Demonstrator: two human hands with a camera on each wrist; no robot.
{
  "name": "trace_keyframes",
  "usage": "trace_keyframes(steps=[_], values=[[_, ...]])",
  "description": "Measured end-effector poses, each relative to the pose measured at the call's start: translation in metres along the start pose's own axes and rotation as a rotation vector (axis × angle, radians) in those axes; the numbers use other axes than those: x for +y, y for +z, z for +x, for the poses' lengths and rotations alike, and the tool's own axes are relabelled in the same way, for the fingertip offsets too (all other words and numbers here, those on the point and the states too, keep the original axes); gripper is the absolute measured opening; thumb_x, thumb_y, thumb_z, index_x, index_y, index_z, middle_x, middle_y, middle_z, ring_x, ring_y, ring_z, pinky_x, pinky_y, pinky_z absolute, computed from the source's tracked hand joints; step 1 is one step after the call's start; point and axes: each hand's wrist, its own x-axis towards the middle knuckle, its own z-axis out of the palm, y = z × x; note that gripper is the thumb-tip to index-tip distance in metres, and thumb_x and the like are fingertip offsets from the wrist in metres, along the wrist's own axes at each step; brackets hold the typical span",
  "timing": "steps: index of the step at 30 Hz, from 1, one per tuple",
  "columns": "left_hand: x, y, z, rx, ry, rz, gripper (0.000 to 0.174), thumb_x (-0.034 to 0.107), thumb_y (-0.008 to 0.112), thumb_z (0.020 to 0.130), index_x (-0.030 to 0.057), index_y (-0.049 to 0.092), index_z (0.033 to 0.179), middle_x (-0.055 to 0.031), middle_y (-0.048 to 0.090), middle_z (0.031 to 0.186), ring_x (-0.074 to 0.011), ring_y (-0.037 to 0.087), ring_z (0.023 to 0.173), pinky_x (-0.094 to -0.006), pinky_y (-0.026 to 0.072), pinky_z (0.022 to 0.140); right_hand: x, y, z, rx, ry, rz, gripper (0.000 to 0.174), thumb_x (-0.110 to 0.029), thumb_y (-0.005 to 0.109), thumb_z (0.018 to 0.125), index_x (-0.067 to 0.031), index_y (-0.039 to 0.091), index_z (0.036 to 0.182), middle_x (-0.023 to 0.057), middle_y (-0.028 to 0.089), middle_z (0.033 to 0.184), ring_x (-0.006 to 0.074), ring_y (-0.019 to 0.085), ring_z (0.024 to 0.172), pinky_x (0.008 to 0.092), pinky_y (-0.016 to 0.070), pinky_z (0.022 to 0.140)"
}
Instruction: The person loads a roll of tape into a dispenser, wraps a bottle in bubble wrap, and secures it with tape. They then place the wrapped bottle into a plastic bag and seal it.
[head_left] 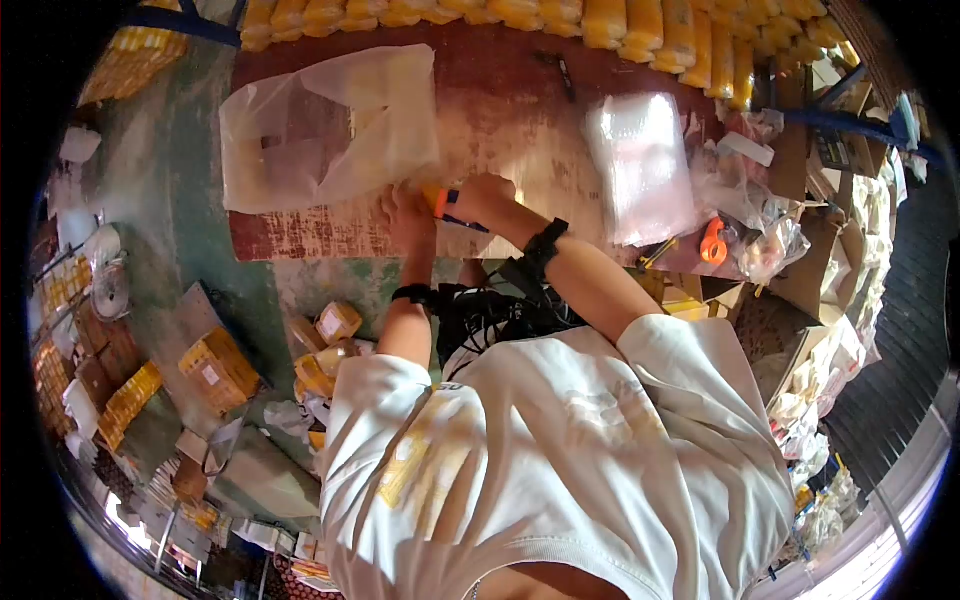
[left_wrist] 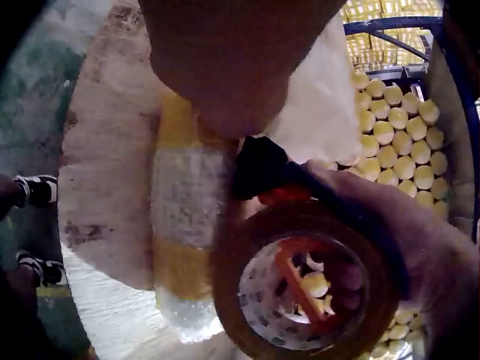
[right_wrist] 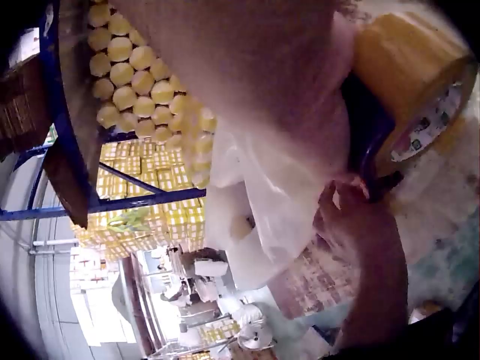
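In the head view the right hand [head_left: 485,198] grips a blue-and-orange tape dispenser [head_left: 438,202] at the table's front edge. Its tape roll [left_wrist: 229,277] is large in the left wrist view, beside a long yellow package [left_wrist: 176,266] with a clear and whitish wrapped middle. At the package's upper end lies the left hand [left_wrist: 232,67], its fingers mostly hidden there. The right wrist view has the left hand [right_wrist: 360,236] with bent fingers close to the dispenser's blue frame [right_wrist: 367,124]; whether they pinch anything cannot be told.
A translucent plastic sheet [head_left: 390,130] lies on the table's left side. Clear bags [head_left: 645,170] are stacked on the right, near an orange tape dispenser [head_left: 713,242]. A black pen [head_left: 567,78] lies farther back. Yellow rolls [head_left: 605,30] line the far edge.
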Motion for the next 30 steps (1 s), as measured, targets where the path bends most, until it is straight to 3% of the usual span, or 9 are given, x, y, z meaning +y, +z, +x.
trace_keyframes(steps=[8,11,14,17,21,25,26,29,30], values=[[-0.023,0.013,0.002,-0.020,0.179,-0.269,0.028,0.030,0.055,0.103,0.0199,0.071,0.124,-0.0143,0.056,0.131,-0.0351,0.050,0.125,-0.0511,0.0350,0.108,0.044,-0.010,-0.002,0.065,-0.181,0.028,0.082,-0.080,0.068,0.071,-0.0002,0.073,0.088,0.0138,0.067,0.073,0.0304,0.066,0.069,0.0490,0.0515,0.063],[-0.019,0.002,-0.003,-0.039,0.177,-0.230,0.034,0.032,0.053,0.104,0.0212,0.066,0.133,-0.0130,0.054,0.138,-0.0343,0.047,0.131,-0.0534,0.0331,0.109,0.073,-0.006,0.007,-0.085,-0.131,-0.062,0.089,-0.083,0.066,0.073,0.0038,0.072,0.093,0.0159,0.067,0.075,0.0329,0.066,0.071,0.0527,0.0526,0.068],[0.004,-0.008,-0.011,-0.025,0.186,-0.078,0.044,0.035,0.051,0.103,0.0255,0.055,0.146,-0.0084,0.049,0.150,-0.0327,0.040,0.142,-0.0574,0.0268,0.115,0.070,0.005,0.016,0.074,-0.166,-0.092,0.089,-0.082,0.068,0.069,0.0045,0.074,0.088,0.0188,0.071,0.078,0.0356,0.069,0.074,0.0509,0.0547,0.074],[-0.003,0.010,-0.026,-0.247,0.593,0.256,0.053,0.038,0.051,0.103,0.0298,0.044,0.155,-0.0030,0.040,0.160,-0.0307,0.032,0.149,-0.0597,0.0193,0.119,0.063,-0.015,0.014,0.025,-0.107,-0.040,0.090,-0.082,0.068,0.066,0.0047,0.075,0.088,0.0213,0.074,0.083,0.0381,0.072,0.078,0.0518,0.0551,0.079],[-0.008,-0.002,-0.024,-0.313,0.592,0.085,0.055,0.037,0.052,0.102,0.0316,0.043,0.156,-0.0018,0.036,0.163,-0.0315,0.029,0.150,-0.0601,0.0149,0.121,0.090,-0.005,0.004,0.039,-0.242,0.080,0.083,-0.079,0.067,0.073,0.0033,0.069,0.076,0.0198,0.067,0.069,0.0383,0.068,0.069,0.0545,0.0520,0.076],[0.000,-0.013,-0.024,-0.334,0.591,0.045,0.055,0.037,0.052,0.102,0.0314,0.042,0.156,-0.0027,0.037,0.162,-0.0336,0.030,0.150,-0.0611,0.0148,0.121,0.148,0.011,0.004,0.041,-0.165,-0.017,0.094,-0.089,0.066,0.065,0.0023,0.073,0.085,0.0204,0.071,0.078,0.0358,0.070,0.074,0.0500,0.0549,0.072],[0.001,-0.017,-0.024,-0.331,0.595,0.034,0.055,0.036,0.053,0.102,0.0315,0.042,0.156,-0.0030,0.037,0.162,-0.0340,0.030,0.150,-0.0613,0.0147,0.120,0.152,-0.018,-0.036,-0.016,-0.083,0.022,0.100,-0.089,0.066,0.065,0.0065,0.074,0.092,0.0225,0.074,0.093,0.0373,0.072,0.085,0.0436,0.0565,0.077],[-0.004,-0.011,-0.020,-0.274,0.679,0.091,0.068,0.042,0.061,0.096,0.0267,0.038,0.158,-0.0080,0.037,0.162,-0.0347,0.031,0.149,-0.0614,0.0143,0.121,0.207,0.011,-0.014,-0.003,-0.183,0.213,0.098,-0.088,0.068,0.065,0.0037,0.075,0.096,0.0200,0.074,0.095,0.0346,0.072,0.088,0.0422,0.0565,0.076],[0.002,-0.015,-0.020,-0.296,0.673,0.065,0.074,0.044,0.064,0.093,0.0248,0.036,0.159,-0.0096,0.037,0.162,-0.0349,0.031,0.149,-0.0612,0.0144,0.121,0.208,0.011,-0.014,-0.071,-0.075,0.248,0.095,-0.087,0.070,0.065,0.0011,0.074,0.101,0.0189,0.074,0.098,0.0341,0.072,0.089,0.0418,0.0563,0.076]])
